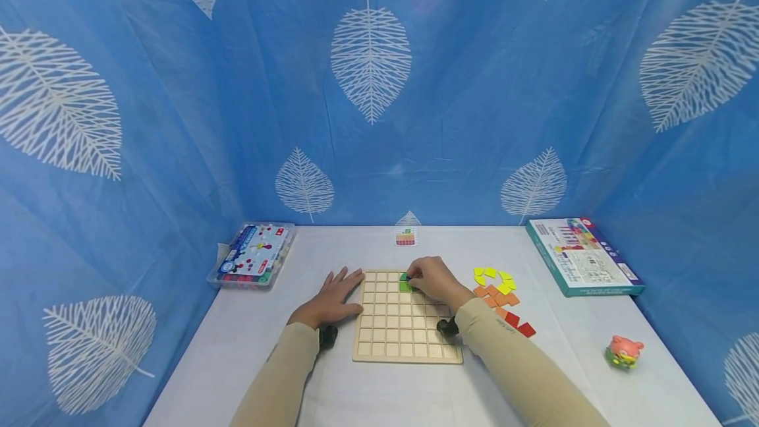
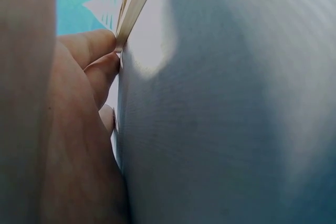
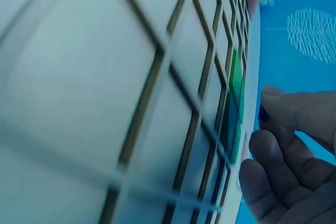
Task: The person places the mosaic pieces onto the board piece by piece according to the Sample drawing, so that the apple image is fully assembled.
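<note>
A square wooden grid board [image 1: 385, 335] lies on the table. My left hand [image 1: 333, 298] rests flat at its left side, fingers spread, with fingertips at the board's edge in the left wrist view. Over the far part of the board, my right hand [image 1: 434, 280] pinches a small dark blue piece [image 3: 263, 113] between thumb and forefinger; most of that piece is hidden by the fingertips. Just below those fingers, green tiles [image 1: 404, 286] sit in the far cells of the grid. The right wrist view shows the green tiles [image 3: 236, 82] beside a dark bluish patch.
Loose yellow tiles [image 1: 490, 273], orange tiles [image 1: 492, 296] and red tiles [image 1: 526, 329] lie right of the board. A picture card [image 1: 406, 236] stands behind it. A clear case [image 1: 255, 254] is at back left, a game box [image 1: 584, 256] at back right, a pink toy [image 1: 625, 350] at right.
</note>
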{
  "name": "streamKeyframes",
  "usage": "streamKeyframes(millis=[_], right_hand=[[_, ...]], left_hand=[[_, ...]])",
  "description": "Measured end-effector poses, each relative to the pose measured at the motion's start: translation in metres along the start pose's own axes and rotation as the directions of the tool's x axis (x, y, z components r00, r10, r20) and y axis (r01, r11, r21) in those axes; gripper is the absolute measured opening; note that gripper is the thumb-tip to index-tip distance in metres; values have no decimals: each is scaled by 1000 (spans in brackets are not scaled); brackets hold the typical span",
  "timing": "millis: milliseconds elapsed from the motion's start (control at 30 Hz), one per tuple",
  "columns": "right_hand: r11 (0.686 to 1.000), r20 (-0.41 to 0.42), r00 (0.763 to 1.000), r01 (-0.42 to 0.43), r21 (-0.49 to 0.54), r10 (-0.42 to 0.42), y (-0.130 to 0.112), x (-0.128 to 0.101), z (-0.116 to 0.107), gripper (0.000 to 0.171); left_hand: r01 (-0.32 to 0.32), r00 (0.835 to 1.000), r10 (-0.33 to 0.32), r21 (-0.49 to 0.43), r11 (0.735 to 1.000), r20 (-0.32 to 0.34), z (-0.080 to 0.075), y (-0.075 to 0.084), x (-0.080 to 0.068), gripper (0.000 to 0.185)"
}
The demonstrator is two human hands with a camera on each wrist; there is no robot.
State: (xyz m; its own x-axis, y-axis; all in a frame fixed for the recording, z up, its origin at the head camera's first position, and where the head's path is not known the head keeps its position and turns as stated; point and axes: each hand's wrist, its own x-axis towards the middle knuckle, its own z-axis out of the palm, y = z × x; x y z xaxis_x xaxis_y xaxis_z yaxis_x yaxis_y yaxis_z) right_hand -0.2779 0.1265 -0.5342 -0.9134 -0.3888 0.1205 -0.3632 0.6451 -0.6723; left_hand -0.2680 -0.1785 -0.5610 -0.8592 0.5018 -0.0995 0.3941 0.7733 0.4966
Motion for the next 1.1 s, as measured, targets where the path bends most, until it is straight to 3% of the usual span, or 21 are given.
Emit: streamKeyframes(millis=[367, 700, 1100], right_hand=[[998, 37, 998, 58, -37, -56, -20, 10, 19, 8], [993, 32, 999, 18, -118, -14, -25, 15, 31, 12], [997, 54, 998, 16, -81, -12, -27, 15, 34, 14]], left_hand=[[0, 1000, 0, 8, 1000, -5, -1, 2, 1, 81], [-9, 1000, 8, 23, 1000, 5, 1, 1, 2, 80], [1, 1000, -1, 24, 1000, 7, 0, 0, 1, 80]])
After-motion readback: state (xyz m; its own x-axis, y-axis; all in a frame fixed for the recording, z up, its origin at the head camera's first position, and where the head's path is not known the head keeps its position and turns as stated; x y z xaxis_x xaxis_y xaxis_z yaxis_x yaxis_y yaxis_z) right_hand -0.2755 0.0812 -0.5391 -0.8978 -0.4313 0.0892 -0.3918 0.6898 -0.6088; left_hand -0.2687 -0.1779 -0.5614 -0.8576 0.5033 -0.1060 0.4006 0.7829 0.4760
